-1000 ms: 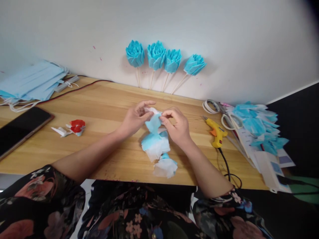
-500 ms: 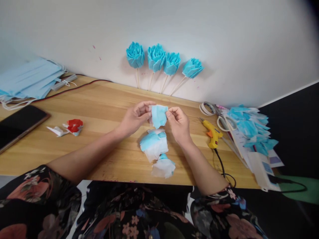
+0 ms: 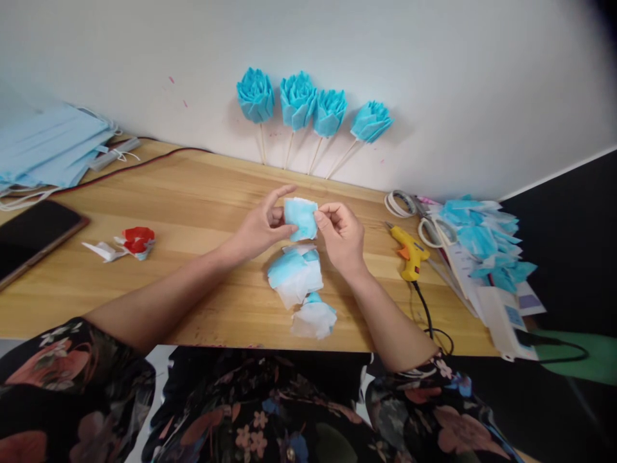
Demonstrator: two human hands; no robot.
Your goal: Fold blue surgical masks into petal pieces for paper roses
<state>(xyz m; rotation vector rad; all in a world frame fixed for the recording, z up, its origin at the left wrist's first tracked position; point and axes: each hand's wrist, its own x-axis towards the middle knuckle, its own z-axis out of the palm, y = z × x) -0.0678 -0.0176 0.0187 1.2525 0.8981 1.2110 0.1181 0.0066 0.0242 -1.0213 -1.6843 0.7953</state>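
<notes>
Left hand [image 3: 265,222] has opened out since half a sec ago: index finger now lifted above the blue cloth square [image 3: 301,218], thumb at the cloth's lower L corner; can't tell if its other fingers grip from behind. Right hand [image 3: 341,235] has a narrow pinch, thumb & finger holding the cloth's R edge. Cloth is btwn both hands, over the mid part of the wooden table [image 3: 193,199]. Just below it, toward the person, lie a bigger blue-&-white bunch [image 3: 296,276] & a smaller bunch [image 3: 314,319]. Four blue flowers [image 3: 299,101] on sticks lean on the wall [image 3: 168,51]. R side: yellow glue gun [image 3: 411,255], tape roll [image 3: 401,204], white-handled scissors [image 3: 427,233], pile of blue pieces [image 3: 477,238]. L side: face masks [image 3: 53,145], dark phone [image 3: 38,235], red-&-white scrap [image 3: 137,240].
</notes>
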